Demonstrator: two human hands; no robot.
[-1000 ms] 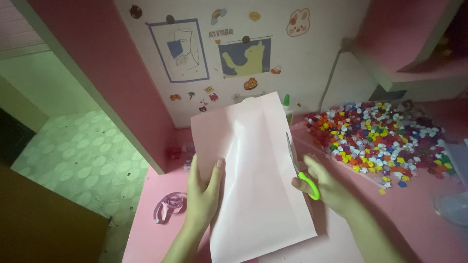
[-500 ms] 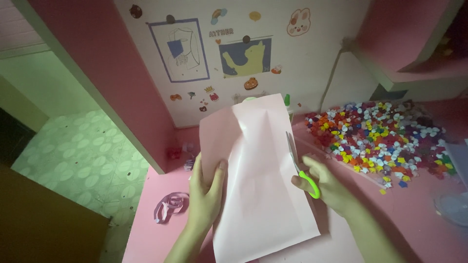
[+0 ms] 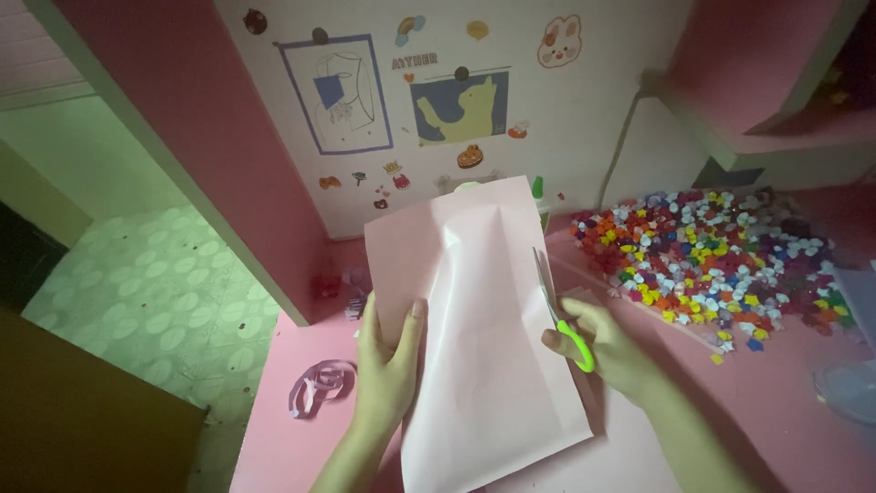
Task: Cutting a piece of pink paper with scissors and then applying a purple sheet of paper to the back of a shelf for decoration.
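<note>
Barely shifted, pink paper (image 3: 484, 329) stays gripped in my left hand (image 3: 388, 365); right hand (image 3: 607, 351) clamps green scissors (image 3: 561, 315) over the pink bench (image 3: 292, 447), stickered wall (image 3: 474, 91) behind.

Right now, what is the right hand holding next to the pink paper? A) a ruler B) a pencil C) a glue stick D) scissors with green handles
D: the right hand grips scissors with green handles, blades along the right edge of the pink paper, which the left hand holds.
</note>
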